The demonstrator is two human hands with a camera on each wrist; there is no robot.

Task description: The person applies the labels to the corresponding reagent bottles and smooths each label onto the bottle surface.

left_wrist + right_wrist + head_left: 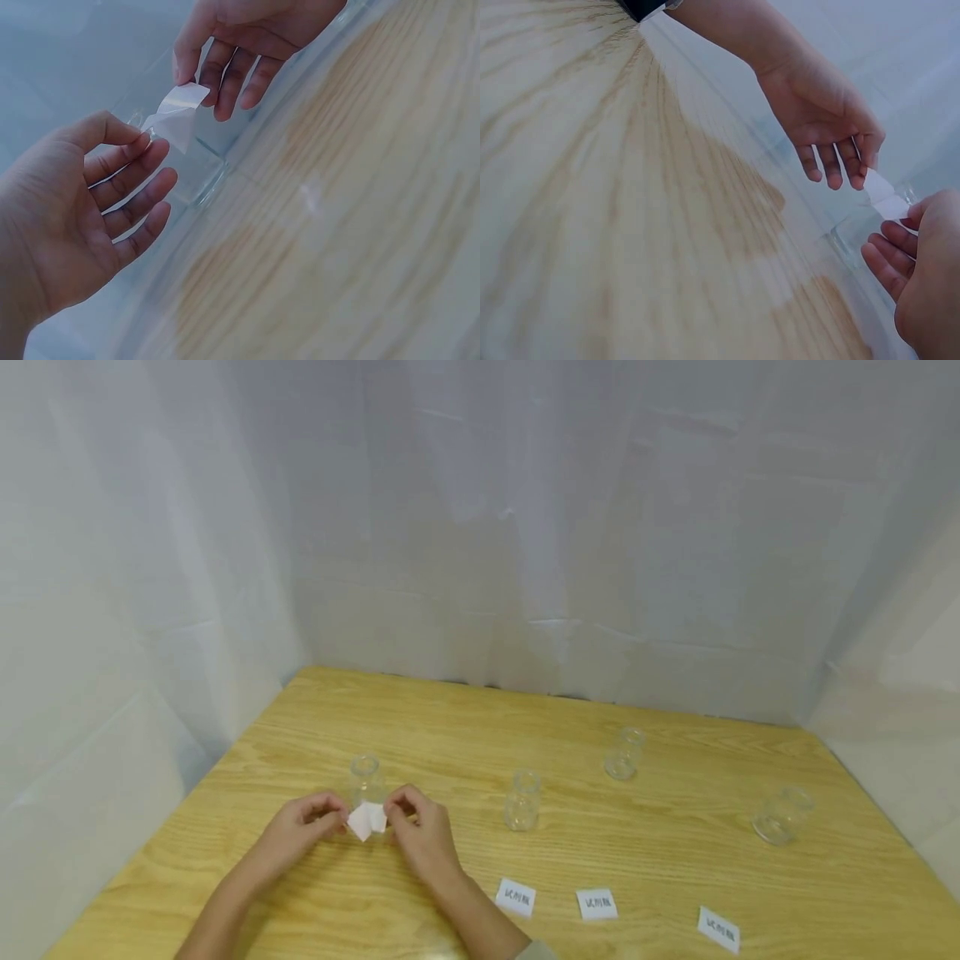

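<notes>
Between thumb and forefinger, my left hand [303, 825] pinches the left edge of a small white paper label [367, 819]. The right hand [427, 837] pinches its other side. The label looks bent, with two flaps at an angle, as the left wrist view also shows the folded white label [178, 120]. Just behind it stands a clear glass bottle [365, 768], upright on the table, its lower part hidden by the label. Neither hand visibly grips the bottle. In the right wrist view, the label [887, 201] spans the gap between both hands' fingertips.
Three more clear glass bottles stand to the right: one near the middle [522, 802], another farther back [624, 756], a third at the right [782, 816]. Three white labels with black characters, a left label [516, 897], a middle label [597, 904] and a right label [718, 929], lie on the wooden table.
</notes>
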